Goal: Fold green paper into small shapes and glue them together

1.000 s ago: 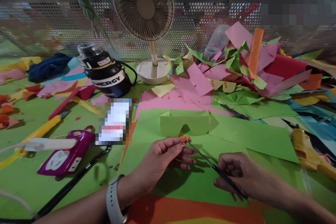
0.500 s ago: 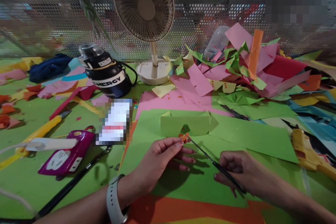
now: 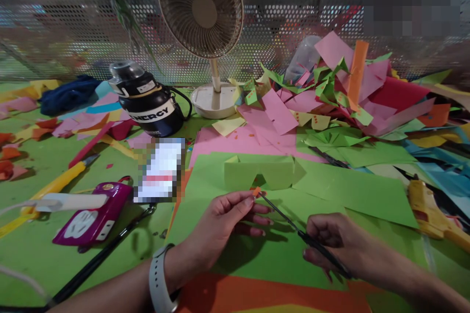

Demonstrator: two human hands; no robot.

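My left hand pinches a small orange paper piece between thumb and index finger, its other fingers spread. My right hand is closed round the handles of black scissors, whose blades reach left to the orange piece. Just beyond my fingertips stands a folded light green paper strip with a notch at its lower edge. Under both hands lies a green sheet, over an orange sheet.
A fan, a dark bottle and heaped paper scraps stand behind. On the left lie a phone, purple case and yellow cutter. A yellow glue gun lies right.
My right hand and the scissors have shifted slightly right and down. The orange piece now looks smaller at the blade tips. My left hand has barely moved.
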